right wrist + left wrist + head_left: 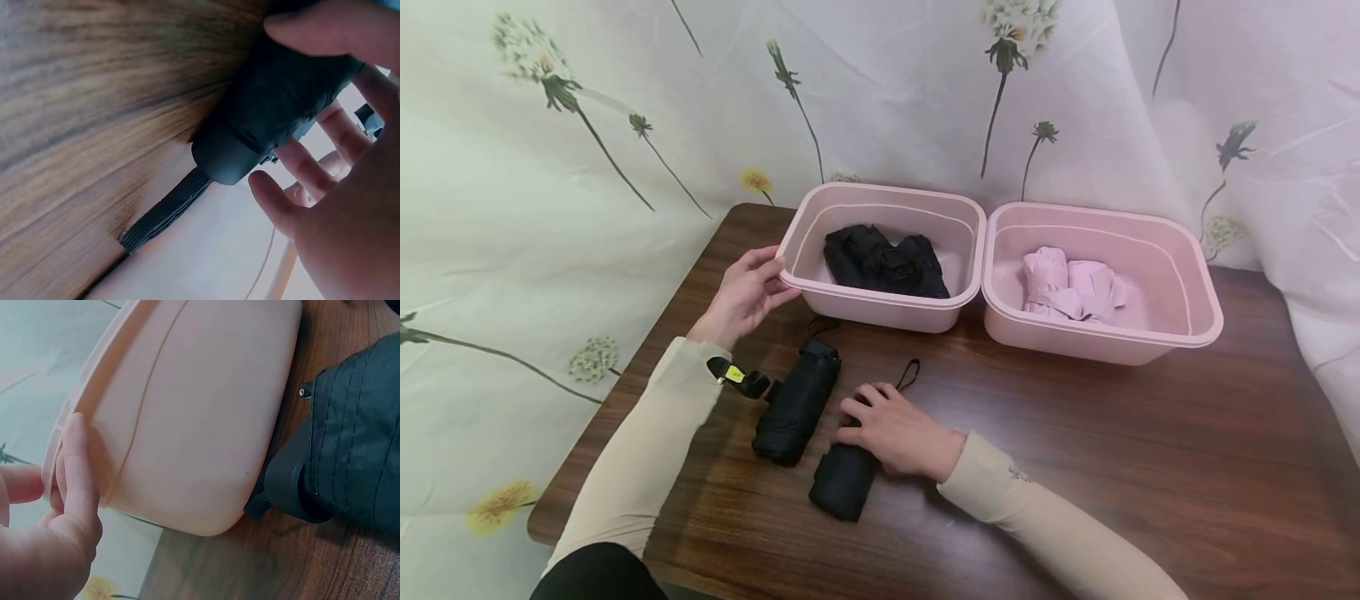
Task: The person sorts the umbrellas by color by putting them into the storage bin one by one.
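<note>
My left hand pinches the near-left rim of the left pink plastic bin, thumb on one side of the rim and fingers on the other in the left wrist view. In that bin lies a bundle of black cloth. My right hand grips a folded black umbrella on the table, thumb on one side and fingers on the other. Its wrist strap shows in the right wrist view. A second folded black umbrella lies left of it, below the left bin.
A second pink bin stands against the first one's right side, with a bundle of light pink cloth inside. Both stand at the back of a dark wooden table. Behind hangs a white curtain printed with dandelions.
</note>
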Demonstrator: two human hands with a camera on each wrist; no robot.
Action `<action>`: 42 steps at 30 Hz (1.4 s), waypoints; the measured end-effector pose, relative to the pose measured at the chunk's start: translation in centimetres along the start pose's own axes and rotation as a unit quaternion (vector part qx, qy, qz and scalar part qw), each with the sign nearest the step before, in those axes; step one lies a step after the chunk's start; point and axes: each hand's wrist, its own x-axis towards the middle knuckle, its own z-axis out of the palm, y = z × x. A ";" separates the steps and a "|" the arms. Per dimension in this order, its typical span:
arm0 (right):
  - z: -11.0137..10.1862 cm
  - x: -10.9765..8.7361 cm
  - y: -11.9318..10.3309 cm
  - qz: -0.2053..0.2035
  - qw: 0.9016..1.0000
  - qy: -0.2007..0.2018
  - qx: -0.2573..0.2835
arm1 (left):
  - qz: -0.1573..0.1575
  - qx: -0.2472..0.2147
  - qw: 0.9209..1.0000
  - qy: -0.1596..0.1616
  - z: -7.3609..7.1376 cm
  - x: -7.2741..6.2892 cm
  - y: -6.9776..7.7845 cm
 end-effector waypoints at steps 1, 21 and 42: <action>0.0 -0.1 0.0 -0.003 1.000 -0.002 0.001 | -0.001 0.002 1.000 0.001 0.0 0.0 0.0; 0.3 -0.6 0.0 -0.025 0.999 -0.004 0.031 | -0.002 0.014 1.000 0.005 0.0 0.0 -0.2; -0.7 -1.2 0.3 -0.027 0.998 0.013 0.062 | -0.001 0.016 1.000 0.005 -0.1 0.0 0.0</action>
